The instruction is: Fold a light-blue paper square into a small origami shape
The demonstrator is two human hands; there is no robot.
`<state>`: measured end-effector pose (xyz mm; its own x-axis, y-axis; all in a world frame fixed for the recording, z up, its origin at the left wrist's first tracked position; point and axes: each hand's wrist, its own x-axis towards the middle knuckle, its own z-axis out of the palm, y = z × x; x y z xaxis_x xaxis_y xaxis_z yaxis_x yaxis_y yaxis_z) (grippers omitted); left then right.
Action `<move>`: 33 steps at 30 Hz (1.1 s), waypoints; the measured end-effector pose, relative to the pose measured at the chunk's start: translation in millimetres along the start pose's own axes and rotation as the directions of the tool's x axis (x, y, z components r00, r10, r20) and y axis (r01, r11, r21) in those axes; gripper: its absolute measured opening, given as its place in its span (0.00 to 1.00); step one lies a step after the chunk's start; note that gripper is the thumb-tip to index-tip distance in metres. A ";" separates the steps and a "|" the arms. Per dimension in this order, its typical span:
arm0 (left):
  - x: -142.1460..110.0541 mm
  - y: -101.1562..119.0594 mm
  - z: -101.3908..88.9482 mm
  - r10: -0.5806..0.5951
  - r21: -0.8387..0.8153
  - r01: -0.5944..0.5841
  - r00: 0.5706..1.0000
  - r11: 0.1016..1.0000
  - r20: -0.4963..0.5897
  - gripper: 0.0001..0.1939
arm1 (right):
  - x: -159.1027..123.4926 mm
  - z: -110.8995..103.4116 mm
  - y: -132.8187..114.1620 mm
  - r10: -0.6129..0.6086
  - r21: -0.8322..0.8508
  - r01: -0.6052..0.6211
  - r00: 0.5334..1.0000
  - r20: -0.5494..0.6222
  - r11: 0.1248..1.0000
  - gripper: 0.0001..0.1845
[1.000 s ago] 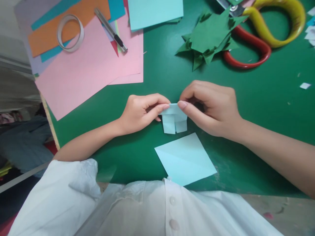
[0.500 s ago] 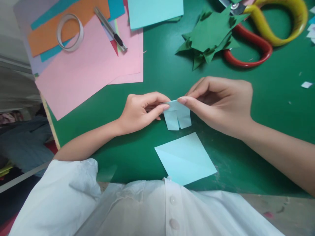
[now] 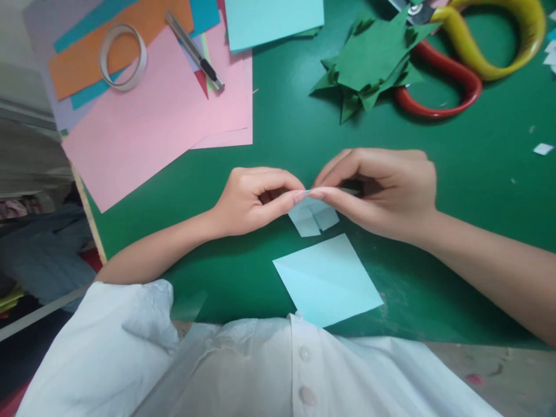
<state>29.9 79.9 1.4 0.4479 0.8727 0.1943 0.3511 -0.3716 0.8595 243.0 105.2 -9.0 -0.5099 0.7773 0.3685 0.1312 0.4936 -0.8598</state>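
Note:
A small folded piece of light blue paper point(image 3: 313, 219) hangs just above the green table point(image 3: 278, 145) at the middle of the view. My left hand point(image 3: 254, 200) pinches its left upper edge between thumb and forefinger. From the other side, my right hand point(image 3: 377, 188) pinches the same edge, so the fingertips of both hands meet. Two short flaps of the piece show below the fingers. A flat light blue paper square point(image 3: 328, 281) lies just below the hands, near my white shirt.
Pink sheets point(image 3: 156, 116), orange and teal paper, a tape roll point(image 3: 123, 57) and a craft knife point(image 3: 195, 52) lie at the back left. A green folded paper shape point(image 3: 369, 63) and large scissors with red and yellow handles point(image 3: 460, 63) are at the back right. Paper scraps dot the right edge.
Both hands have drawn closer until the fingertips touch. The small blue piece has tilted flatter, so less of its flaps shows below the fingers.

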 end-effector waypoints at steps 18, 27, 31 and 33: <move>-1.2 -4.6 3.1 0.131 0.144 -0.122 0.990 0.982 -0.054 0.09 | 1.3 1.4 -1.8 0.026 -0.161 -0.017 0.998 0.055 0.987 0.13; -2.9 -4.2 1.6 -0.009 0.011 0.009 1.000 1.000 0.021 0.09 | -0.2 1.0 -3.5 0.149 -0.187 -0.154 0.988 -0.037 0.970 0.18; -6.6 -6.5 2.4 -0.084 -0.069 0.087 0.996 0.994 0.041 0.18 | -0.6 1.6 -4.3 0.185 -0.178 -0.189 0.982 -0.040 0.966 0.16; -7.8 -8.1 3.5 -0.088 -0.111 0.090 0.996 0.990 0.019 0.16 | -1.5 2.2 -3.5 0.215 -0.130 -0.218 0.976 -0.036 0.967 0.15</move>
<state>26.5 74.9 -8.7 0.4310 0.8958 0.1088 0.2964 -0.2545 0.9205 241.4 101.4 -7.4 -0.4392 0.8787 0.1870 0.3485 0.3585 -0.8661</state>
